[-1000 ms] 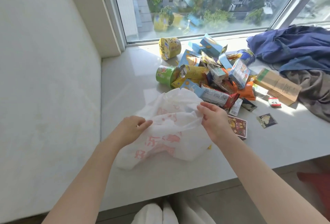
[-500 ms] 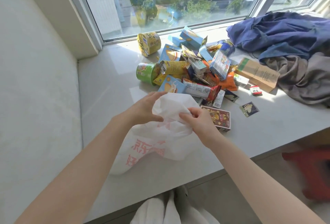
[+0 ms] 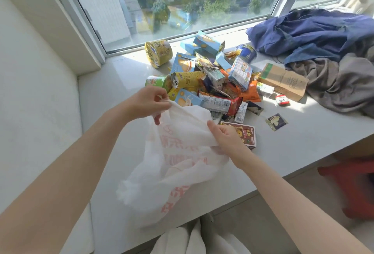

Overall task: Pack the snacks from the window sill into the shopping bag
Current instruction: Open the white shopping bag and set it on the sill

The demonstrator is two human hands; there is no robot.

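Left hand [image 3: 146,102], right hand [image 3: 227,139]: fingers clamped on rim of white red-printed plastic shopping bag [image 3: 182,164], mouth apparently shut. Just beyond fingertips: heap of colourful boxed snacks [image 3: 239,73].

Bright sun through the window [image 3: 182,4] (wide-angle curve at edges), mild blur.

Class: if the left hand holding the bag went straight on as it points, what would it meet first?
Probably the green cup, lying on its side just beyond the left hand; depth is unclear.
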